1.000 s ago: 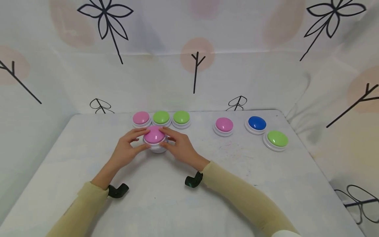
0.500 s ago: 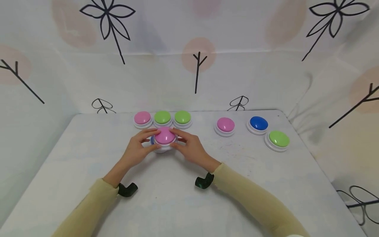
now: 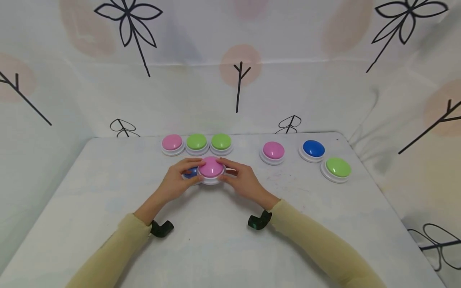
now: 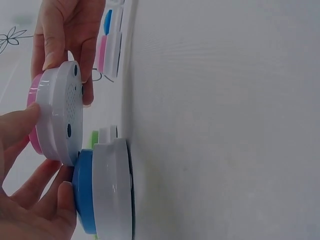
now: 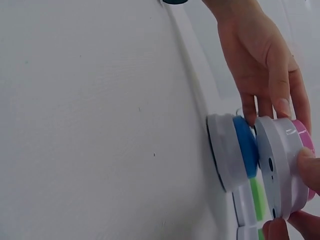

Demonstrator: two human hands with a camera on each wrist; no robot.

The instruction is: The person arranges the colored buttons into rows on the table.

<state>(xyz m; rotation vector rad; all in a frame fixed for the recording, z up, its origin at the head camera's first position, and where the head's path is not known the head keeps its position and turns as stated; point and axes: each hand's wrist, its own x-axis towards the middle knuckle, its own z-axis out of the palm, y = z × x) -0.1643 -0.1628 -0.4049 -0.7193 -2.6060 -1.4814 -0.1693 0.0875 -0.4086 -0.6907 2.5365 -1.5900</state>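
Both hands hold one pink push button (image 3: 211, 167) by its sides. My left hand (image 3: 175, 180) grips its left edge with thumb and fingers, and my right hand (image 3: 246, 183) grips the right edge. In the left wrist view, the perforated white underside of the pink button (image 4: 65, 110) is off the table and tilted into view. Just left of it and lower, a blue push button (image 3: 191, 173) stands on the table, partly covered by my left fingers. In the right wrist view, the lifted base overlaps the dome of the blue button (image 5: 245, 145).
Behind the hands stand a pink button (image 3: 172, 143) and two green buttons, one green button (image 3: 196, 142) beside the other green button (image 3: 221, 142). Farther right are another pink button (image 3: 273, 151), a blue button (image 3: 313, 149) and a green button (image 3: 337, 167) on the white table (image 3: 216, 248).
Both hands have carried the pink button to the right. The blue button, hidden beneath it before, now shows at its left.
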